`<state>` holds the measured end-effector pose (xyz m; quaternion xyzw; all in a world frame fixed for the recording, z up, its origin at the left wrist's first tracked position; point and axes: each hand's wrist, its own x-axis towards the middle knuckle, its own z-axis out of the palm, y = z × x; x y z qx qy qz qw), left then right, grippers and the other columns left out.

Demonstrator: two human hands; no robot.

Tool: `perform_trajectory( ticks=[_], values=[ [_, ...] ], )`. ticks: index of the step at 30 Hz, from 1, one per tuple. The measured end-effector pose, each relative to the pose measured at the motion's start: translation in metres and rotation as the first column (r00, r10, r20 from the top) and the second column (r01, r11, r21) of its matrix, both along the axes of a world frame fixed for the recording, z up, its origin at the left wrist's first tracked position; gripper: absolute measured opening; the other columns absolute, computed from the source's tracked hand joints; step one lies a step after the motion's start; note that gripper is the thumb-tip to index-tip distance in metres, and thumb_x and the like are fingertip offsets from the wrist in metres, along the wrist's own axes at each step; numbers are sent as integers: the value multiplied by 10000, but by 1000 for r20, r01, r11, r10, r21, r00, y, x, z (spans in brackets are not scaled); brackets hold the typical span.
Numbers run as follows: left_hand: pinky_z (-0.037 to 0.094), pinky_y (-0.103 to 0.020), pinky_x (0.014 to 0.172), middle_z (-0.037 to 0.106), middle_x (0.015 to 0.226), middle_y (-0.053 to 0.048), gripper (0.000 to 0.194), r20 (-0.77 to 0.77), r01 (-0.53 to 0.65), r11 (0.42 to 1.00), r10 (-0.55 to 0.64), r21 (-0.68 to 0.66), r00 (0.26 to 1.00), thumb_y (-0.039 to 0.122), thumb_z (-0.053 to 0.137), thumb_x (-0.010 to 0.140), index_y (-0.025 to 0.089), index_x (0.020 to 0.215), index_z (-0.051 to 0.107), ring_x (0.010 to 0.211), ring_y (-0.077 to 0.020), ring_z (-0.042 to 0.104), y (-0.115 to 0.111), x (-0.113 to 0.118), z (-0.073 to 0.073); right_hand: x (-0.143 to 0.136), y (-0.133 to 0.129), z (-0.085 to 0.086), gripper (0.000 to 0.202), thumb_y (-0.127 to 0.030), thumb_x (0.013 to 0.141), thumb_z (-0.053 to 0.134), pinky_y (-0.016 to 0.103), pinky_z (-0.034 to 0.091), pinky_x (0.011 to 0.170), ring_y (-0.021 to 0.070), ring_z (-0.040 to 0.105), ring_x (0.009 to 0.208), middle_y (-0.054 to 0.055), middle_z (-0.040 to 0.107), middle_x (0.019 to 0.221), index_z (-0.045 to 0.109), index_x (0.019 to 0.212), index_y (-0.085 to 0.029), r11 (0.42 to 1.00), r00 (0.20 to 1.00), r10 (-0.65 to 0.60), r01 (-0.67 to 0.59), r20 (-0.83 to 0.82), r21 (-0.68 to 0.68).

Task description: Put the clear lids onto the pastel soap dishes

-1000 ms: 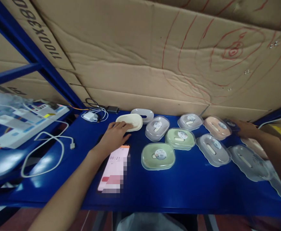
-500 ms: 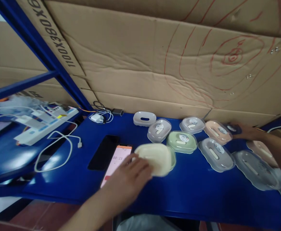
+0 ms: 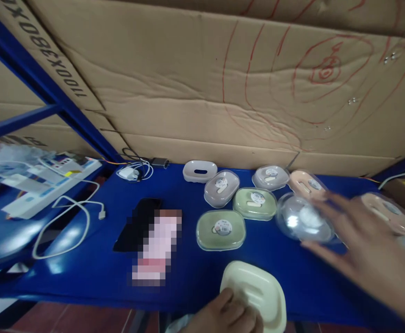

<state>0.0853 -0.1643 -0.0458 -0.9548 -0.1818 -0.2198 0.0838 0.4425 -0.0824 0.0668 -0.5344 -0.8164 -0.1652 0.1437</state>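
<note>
At the front edge of the table, my left hand [image 3: 232,317] has its fingers curled on a cream oval soap-dish piece [image 3: 266,289], which is tilted. My right hand [image 3: 365,249] is smeared by motion, with thumb and fingers spread apart. It reaches in from the right beside a shiny clear-covered grey soap box [image 3: 301,219]; whether they touch I cannot tell. Nearby lie a green covered soap box [image 3: 205,233], another green one [image 3: 247,206], a peach one [image 3: 301,182] and a second peach one [image 3: 384,208] at the right.
Farther back are a mauve covered box [image 3: 214,194], a pale covered box [image 3: 266,182] and an uncovered slotted tray [image 3: 190,173]. A dark phone [image 3: 129,233] and a pixelated phone [image 3: 159,243] lie left. A white power strip [image 3: 43,189] and cables crowd the left; cardboard [image 3: 154,92] stands behind.
My left hand has brought the cream piece toward me and to the right, uncovering the green box behind it. My right hand has come forward from the back right. The view has shifted slightly.
</note>
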Motion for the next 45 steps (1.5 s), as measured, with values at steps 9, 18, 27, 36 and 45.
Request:
perform_trajectory(
  ticks=[9,18,27,36,45],
  values=[
    [589,-493,1125,724,1360,-127,315,141,-209,943,251,-258,958,219,534,1101,219,1396,643,1314,-256,662,23,-32,27,-64,-66,-112,683,-578,1063,553,622,587,1026,427,595,1430,148,547,1629,427,1658,-266,996,970,-79,70,-230,-46],
    [544,-565,1151,507,1649,-169,490,2,-420,876,433,-235,902,83,526,1036,224,1499,600,1517,-343,512,44,-33,28,-119,-89,-93,481,-376,1069,615,491,519,1174,274,612,1434,40,604,1592,582,1537,-270,944,932,315,-326,-179,-40],
    [464,-471,1208,566,1614,-130,529,-86,-560,776,561,-289,823,125,453,1053,218,1569,514,1494,-267,528,160,-86,58,-133,-89,-105,447,-271,1065,626,492,456,1280,242,538,1517,0,543,1649,601,1510,-309,913,912,345,-381,-223,-147],
    [360,-654,1172,748,1244,-152,238,-128,-720,665,711,-197,692,218,624,968,206,1165,756,1232,-379,665,240,-132,61,-146,-76,-100,483,-240,1088,558,595,466,1266,268,502,1546,47,505,1677,525,1568,-285,893,913,323,-381,-248,-240],
    [552,-457,975,720,1199,-116,283,158,-613,779,627,-128,763,372,557,1097,199,1280,687,1126,-306,693,145,-156,83,-173,-25,-92,414,-131,1040,540,640,441,1261,316,499,1544,136,523,1655,610,1435,-232,857,887,374,-442,-272,-264]
  ],
)
